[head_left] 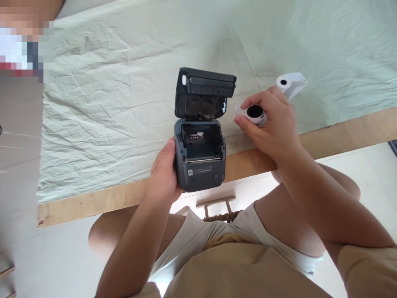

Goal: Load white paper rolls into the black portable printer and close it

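Note:
My left hand (pixel 164 169) grips the left side of a dark blue-grey label printer (pixel 201 176) near the table's front edge. Its lid (pixel 206 89) is swung up and back, and no roll sits in the bay. To the right of the printer, my right hand (pixel 271 120) is closed around a white label roll (pixel 254 120) with a wide dark core, its loose end pointing left. Just beyond that hand, a second white paper roll (pixel 283 84) with a small core lies on the cloth, its strip trailing right.
A wrinkled pale green cloth (pixel 124 78) covers the table, leaving a bare wooden edge (pixel 93 196) along the front. A blurred-out person (pixel 25 41) is at the upper left. Below the edge, a wooden stool (pixel 217 203) shows between the knees.

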